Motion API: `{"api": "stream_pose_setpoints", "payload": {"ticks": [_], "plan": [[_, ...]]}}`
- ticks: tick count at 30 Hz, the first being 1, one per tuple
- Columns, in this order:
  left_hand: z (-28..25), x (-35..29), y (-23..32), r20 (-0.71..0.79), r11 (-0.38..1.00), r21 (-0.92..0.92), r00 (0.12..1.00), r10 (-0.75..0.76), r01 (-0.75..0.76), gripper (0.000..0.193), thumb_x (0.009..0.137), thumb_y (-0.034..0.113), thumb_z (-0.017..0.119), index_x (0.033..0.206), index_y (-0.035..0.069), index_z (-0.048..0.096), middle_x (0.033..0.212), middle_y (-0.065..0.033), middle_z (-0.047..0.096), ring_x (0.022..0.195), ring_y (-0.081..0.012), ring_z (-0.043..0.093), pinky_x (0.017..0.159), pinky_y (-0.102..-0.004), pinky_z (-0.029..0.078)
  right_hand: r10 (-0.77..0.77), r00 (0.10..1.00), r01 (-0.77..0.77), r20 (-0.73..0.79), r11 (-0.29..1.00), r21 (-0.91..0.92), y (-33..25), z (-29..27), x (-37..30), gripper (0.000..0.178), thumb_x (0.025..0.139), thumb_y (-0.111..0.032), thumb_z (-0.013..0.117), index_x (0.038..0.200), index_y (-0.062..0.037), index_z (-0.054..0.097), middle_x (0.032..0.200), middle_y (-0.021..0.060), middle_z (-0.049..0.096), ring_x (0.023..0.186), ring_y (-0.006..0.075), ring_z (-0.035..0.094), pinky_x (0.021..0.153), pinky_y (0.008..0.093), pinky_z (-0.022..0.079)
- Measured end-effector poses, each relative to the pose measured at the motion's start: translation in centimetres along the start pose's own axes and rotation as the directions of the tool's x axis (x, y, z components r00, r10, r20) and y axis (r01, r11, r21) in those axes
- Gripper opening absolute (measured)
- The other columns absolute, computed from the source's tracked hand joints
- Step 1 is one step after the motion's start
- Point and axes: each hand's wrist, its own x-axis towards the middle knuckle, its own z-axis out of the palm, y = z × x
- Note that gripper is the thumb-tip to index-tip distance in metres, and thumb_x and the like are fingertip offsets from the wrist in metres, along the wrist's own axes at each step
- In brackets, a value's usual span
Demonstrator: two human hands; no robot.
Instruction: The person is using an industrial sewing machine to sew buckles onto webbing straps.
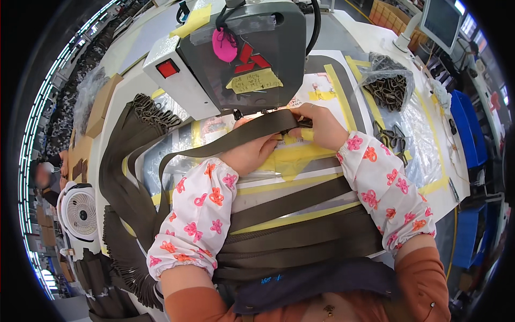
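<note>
A dark olive webbing strap (pixel 228 138) runs from the left side of the table up to my hands, just in front of the industrial sewing machine (pixel 199 80). My right hand (pixel 323 126) grips the strap near its end, where it bends over, with thumb and fingers closed on it. My left hand (pixel 251 154) is under and beside the strap, fingers closed toward the same end; the strap partly covers them. Something dark shows between the two hands, too hidden to name. More webbing straps (pixel 300 233) lie across the table before me.
Straps with dark metal hooks (pixel 155 111) are bunched at the left. At right are a plastic bag of metal hooks (pixel 387 88) and several loose hooks (pixel 391 141). Blue bins (pixel 468 129) stand beyond the right edge; a white fan (pixel 80 213) and another person (pixel 51 177) are left.
</note>
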Motion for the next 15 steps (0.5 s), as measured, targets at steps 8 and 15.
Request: {"api": "stream_pose_setpoints", "payload": {"ticks": [8,15], "plan": [[-0.4,0.3,1.0,0.022,1.0,-0.018,1.0,-0.016,0.016,0.02,0.077,0.016,0.058,0.097,0.012,0.06,0.099,-0.0073,0.056,0.1,-0.025,0.05,0.091,-0.0365,0.034,-0.025,0.977,0.13,0.213,0.858,-0.496,-0.2,0.1,1.1,0.038,0.07,-0.005,0.068,0.107,-0.004,0.056,0.096,0.0132,0.055,0.088,0.0298,0.054,0.075,0.0331,0.046],[0.2,0.1,0.1,-0.06,0.997,0.036,0.995,0.076,-0.074,0.021,0.079,0.016,0.057,0.099,0.012,0.06,0.097,-0.0087,0.057,0.095,-0.0272,0.052,0.088,-0.0377,0.036,-0.416,0.907,0.402,0.071,0.8,-0.446,0.5,1.3,-0.6,0.038,0.07,-0.007,0.068,0.104,-0.0016,0.053,0.1,0.0128,0.055,0.088,0.0299,0.055,0.073,0.0342,0.047]]}}
